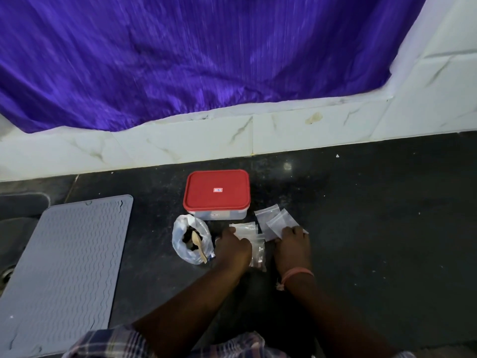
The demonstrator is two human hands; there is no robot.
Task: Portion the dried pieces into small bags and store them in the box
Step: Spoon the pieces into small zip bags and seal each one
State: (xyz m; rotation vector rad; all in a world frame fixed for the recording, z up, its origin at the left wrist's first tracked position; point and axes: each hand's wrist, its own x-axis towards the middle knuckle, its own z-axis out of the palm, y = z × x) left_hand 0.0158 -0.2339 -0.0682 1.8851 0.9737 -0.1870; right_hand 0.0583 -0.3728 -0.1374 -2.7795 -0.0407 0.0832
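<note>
I observe the box (216,196), red lid on, near the counter's (361,228) back edge, midway along. Just in front, left — an open plastic bag (191,239) of dried pieces with a wooden spoon (198,245) inside. Left hand (232,248) rests on a pile of small bags (254,244); right hand (293,244) presses two more (275,222) — whether either pinches, I cannot tell.

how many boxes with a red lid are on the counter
1. The box sits on the dark counter near the tiled wall, lid closed, just behind the open bag of dried pieces and the small clear bags. None other shows.
</note>
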